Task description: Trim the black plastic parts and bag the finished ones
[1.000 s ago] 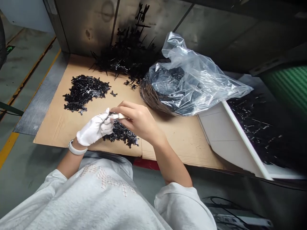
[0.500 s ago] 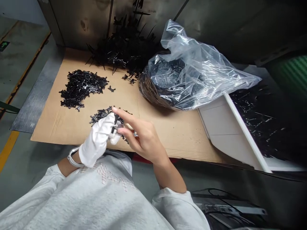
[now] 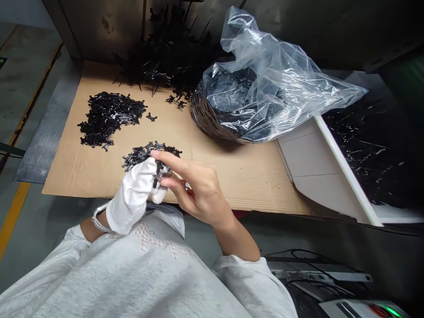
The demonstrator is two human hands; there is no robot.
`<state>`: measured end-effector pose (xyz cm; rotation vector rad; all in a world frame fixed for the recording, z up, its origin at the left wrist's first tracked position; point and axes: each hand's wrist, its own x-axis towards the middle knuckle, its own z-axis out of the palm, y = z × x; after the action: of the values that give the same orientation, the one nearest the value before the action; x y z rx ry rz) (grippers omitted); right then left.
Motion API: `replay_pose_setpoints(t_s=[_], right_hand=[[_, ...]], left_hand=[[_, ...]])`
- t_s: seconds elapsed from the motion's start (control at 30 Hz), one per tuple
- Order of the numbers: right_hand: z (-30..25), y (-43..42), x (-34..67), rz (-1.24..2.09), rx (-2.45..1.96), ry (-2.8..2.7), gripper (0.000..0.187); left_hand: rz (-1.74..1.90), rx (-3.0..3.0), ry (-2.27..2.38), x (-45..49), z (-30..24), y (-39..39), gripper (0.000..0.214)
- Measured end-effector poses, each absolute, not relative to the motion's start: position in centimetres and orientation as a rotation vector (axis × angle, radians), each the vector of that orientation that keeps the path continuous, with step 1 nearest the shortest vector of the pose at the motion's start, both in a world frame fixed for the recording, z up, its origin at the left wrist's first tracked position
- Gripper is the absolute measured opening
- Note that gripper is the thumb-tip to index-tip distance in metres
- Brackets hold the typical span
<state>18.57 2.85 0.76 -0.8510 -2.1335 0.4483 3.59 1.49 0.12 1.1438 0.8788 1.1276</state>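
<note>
My left hand point(image 3: 131, 194), in a white glove, pinches a small black plastic part point(image 3: 155, 180) above the front edge of the cardboard. My bare right hand point(image 3: 202, 187) meets it there, its index finger stretched across the top of the part. Between that thumb and the fingers shows a small shiny metal blade point(image 3: 164, 175), close against the part; most of it is hidden. Just behind the hands lies a small pile of black plastic parts point(image 3: 142, 152). A larger pile of the same parts point(image 3: 107, 115) is farther back on the left, with one loose piece point(image 3: 151, 117) beside it.
Cardboard point(image 3: 232, 176) covers the table. A round basket point(image 3: 212, 121) lined with a clear plastic bag point(image 3: 288, 97) stands behind. On the right, a white tray point(image 3: 346, 168) holds dark pieces. A tangled black heap point(image 3: 165, 66) rests against the metal back wall point(image 3: 109, 26).
The view has shifted slightly, so the table appears a little higher. Both hands stay together on the part, with only small finger movement.
</note>
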Motion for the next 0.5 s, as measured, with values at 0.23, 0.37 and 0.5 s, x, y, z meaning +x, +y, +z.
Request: replay_pose_setpoints(t_s=[0.23, 0.37, 0.5], right_hand=[[0.4, 2.9, 18.2, 0.386, -0.873, -2.114, 0.039], [0.3, 3.1, 18.3, 0.367, -0.878, -2.116, 0.036], [0.4, 3.3, 18.6, 0.584, -0.786, -2.060, 0.037]], left_hand=[[1.206, 1.247, 0.925, 3.1, -1.0, 1.4, 0.040], [1.178, 1.311, 0.915, 3.0, -1.1, 1.3, 0.036], [1.060, 1.142, 0.879, 3.1, -0.4, 1.0, 0.054]])
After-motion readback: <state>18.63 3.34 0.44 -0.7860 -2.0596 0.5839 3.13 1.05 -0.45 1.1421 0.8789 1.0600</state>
